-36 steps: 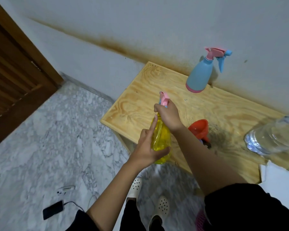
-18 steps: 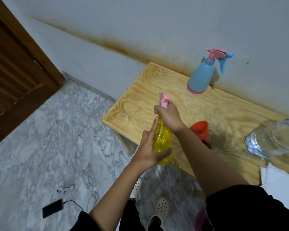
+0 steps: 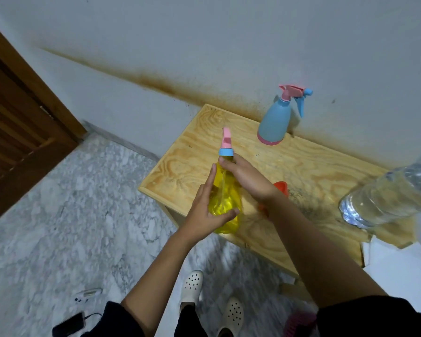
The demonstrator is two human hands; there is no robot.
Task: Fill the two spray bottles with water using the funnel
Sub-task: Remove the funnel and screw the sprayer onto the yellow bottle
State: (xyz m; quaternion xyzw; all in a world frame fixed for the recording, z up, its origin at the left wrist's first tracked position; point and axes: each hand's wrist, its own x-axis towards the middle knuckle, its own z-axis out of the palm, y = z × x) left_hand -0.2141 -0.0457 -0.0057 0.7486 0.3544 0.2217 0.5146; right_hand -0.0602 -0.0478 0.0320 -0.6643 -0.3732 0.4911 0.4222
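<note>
Yellow plastic spray bottle (image 3: 226, 199) stays gripped in my left hand (image 3: 202, 214); my right hand (image 3: 247, 181) has slid off its pink trigger head (image 3: 226, 140), now clasping the neck.

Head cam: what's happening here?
A person holds the yellow spray bottle at the front edge of the wooden table: left hand wraps its body, right hand grips its neck under the spray head, which is on. The blue spray bottle stands capped by the wall. The orange funnel and clear water bottle sit untouched on the table.
</note>
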